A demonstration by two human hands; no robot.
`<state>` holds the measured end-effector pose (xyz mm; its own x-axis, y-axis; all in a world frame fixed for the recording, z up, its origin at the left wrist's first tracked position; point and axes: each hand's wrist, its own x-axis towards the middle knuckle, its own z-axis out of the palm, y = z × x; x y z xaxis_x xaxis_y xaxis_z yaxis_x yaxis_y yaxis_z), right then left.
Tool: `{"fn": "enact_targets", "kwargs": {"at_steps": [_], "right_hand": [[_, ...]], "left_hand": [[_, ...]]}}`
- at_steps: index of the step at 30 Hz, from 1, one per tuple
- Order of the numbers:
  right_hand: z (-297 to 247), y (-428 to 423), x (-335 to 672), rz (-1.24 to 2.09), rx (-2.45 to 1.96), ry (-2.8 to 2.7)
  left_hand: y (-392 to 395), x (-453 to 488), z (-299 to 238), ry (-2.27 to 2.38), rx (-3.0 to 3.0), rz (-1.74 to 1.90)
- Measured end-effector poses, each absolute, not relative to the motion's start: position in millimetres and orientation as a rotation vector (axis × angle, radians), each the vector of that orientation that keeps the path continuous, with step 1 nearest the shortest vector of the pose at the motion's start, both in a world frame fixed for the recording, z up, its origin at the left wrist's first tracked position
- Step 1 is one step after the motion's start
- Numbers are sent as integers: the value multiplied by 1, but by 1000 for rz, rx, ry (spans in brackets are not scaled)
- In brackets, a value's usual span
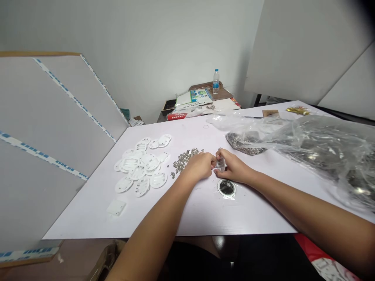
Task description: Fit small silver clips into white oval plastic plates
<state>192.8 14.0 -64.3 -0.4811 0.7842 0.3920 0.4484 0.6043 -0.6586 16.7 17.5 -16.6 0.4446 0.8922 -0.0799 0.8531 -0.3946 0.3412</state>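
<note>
Lighting: indoor, diffuse, moderately bright; direction not clearly told. The pale wall (164, 43) is rendered in dull grey, and a soft shadow is cast beside the right-hand panel (293, 50). The white tabletop (199, 218) is lit fairly evenly; the space beneath it is lost in near-black. Sharp glints are thrown by the clear plastic bag (322, 132). Detail in the white plastic discs (150, 162) is partly washed out. The small metal pieces (183, 160) are poorly resolved, as is the clear item (220, 165) between the hands. Wide-angle stretching is shown in the right forearm (295, 199); the upper right corner is obscured by a blurred dark patch.
</note>
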Motion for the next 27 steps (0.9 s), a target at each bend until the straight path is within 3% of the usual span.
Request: {"fn": "enact_targets", "kwargs": {"at_steps": [11, 15, 19, 27], "right_hand": [[-63, 10, 196, 690, -1087, -1945], [-57, 10, 196, 951, -1183, -1589], [-55, 9, 189, 1321, -1011, -1286], [-54, 7, 182, 1684, -684, -1163]], "left_hand": [[21, -10, -17, 1271, 2342, 385], [19, -7, -12, 1134, 2216, 633], [17, 2, -13, 1034, 2097, 795], [16, 6, -19, 1024, 1965, 913]]}}
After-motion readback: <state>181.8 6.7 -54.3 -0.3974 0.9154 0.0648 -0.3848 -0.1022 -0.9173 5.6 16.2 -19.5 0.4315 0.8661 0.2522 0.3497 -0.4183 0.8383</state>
